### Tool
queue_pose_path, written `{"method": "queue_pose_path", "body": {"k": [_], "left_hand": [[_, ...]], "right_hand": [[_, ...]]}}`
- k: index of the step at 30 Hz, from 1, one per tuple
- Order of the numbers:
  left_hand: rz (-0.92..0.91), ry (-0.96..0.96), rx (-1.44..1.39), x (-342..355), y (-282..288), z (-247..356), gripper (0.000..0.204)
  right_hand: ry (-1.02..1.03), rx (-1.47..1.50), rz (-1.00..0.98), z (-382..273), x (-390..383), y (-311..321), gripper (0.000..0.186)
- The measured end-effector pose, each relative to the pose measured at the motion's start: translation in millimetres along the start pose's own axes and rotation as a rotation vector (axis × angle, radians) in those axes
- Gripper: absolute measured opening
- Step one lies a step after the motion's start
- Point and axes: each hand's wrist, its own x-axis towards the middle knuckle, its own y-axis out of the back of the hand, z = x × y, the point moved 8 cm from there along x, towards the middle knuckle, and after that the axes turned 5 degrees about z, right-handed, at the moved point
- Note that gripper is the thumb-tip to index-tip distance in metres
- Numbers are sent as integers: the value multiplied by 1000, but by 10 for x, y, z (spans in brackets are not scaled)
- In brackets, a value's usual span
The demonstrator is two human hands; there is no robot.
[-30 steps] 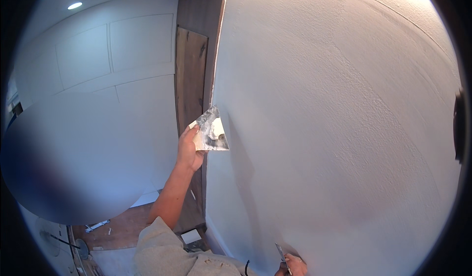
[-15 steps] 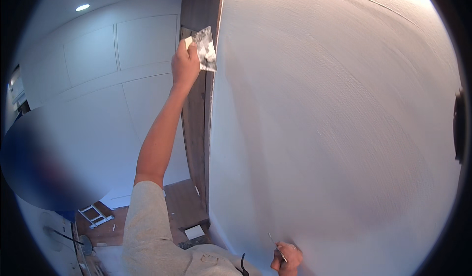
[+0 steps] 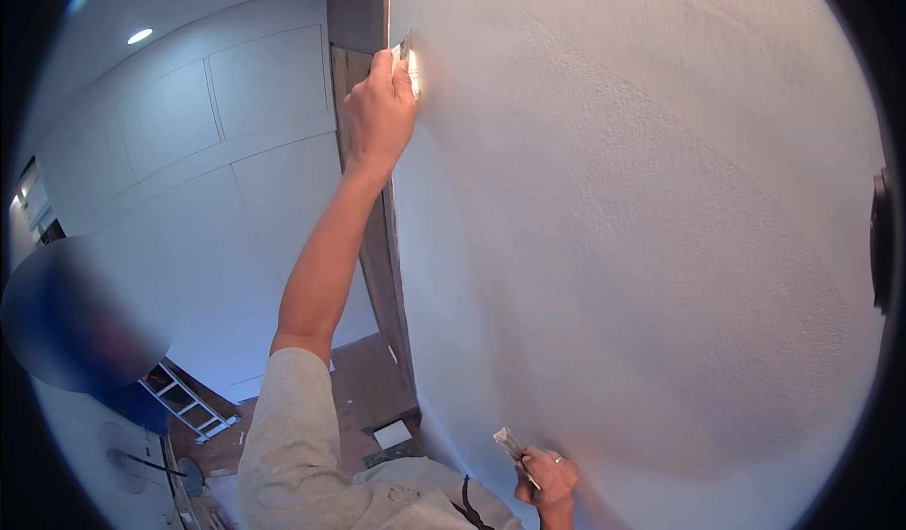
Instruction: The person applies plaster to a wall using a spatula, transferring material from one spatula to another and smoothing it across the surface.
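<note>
High up near the left edge of the white wall, my left hand grips a wide putty knife. Its blade is turned nearly edge-on and held at the wall surface; whether it presses there is hard to tell. Low at the bottom, my right hand is closed round a second, narrower-looking putty knife, which points up and left with pale filler on its end. The wall has a rough, streaky coat, more textured toward the right.
A brown wooden panel borders the wall's left edge. Beyond it stand white panelled fronts. On the brown floor are a ladder and a white rectangular piece. A blurred person is at the left.
My left hand has moved right, bringing its putty knife to the wall and turning the blade edge-on. The right putty knife has turned, showing its filler-smeared end. The view has shifted slightly.
</note>
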Motion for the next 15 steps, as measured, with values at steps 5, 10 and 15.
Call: {"method": "queue_pose_path", "body": {"k": [5, 10, 15], "left_hand": [[128, -4, -58, -17, 255, -214, 25], [84, 67, 16, -113, 72, -776, 25], [66, 61, 2, -139, -87, -653, 26]], "right_hand": [[-3, -17, 20, 17, -29, 15, 26], [6, -6, 86, -8, -31, -27, 11], [-2, 2, -16, -141, 200, -52, 39]]}}
